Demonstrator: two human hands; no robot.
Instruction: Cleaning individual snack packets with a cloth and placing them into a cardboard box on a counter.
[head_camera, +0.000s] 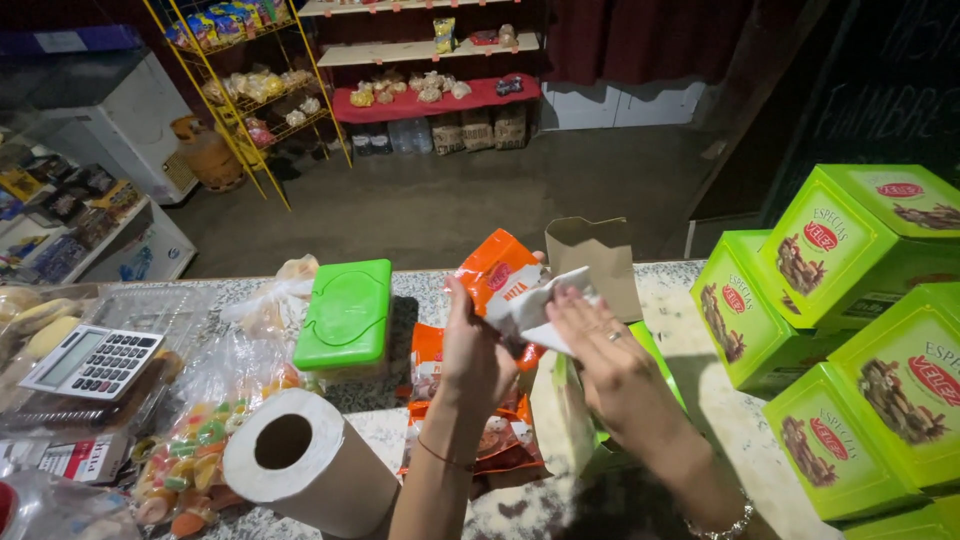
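Above the stone counter (690, 290), at its middle, the left hand (475, 350) held an orange packet (495, 268) up off the surface, fingers clenched around its lower edge so that the face of the packet was turned toward the other hand. The right hand (610, 365) pressed a white wipe (530, 305) flat against that face, fingers stretched out and close together, fingertips on the cloth; a ring showed on one finger. Lifting the packet clear looked like a way to give the wipe a firm backing and keep it off the clutter beneath.

Both forearms rose from the bottom of the view and leaned inward, the wrists nearly meeting. The left wrist was bent back with a thin red cord round it; the right carried a bracelet and angled in from the right.

Directly below the hands lay more orange packets (430, 375) in a loose pile. Just left of them stood a green-lidded wipe box (348, 312), within easy reach of the left hand. A paper roll (300, 460) lay on its side at the near edge, next to a clear bag of sweets (190, 450). A calculator (92, 362) sat further left. A brown paper bag (592, 255) stood upright behind the hands, and green boxes (830, 300) were stacked to the right.
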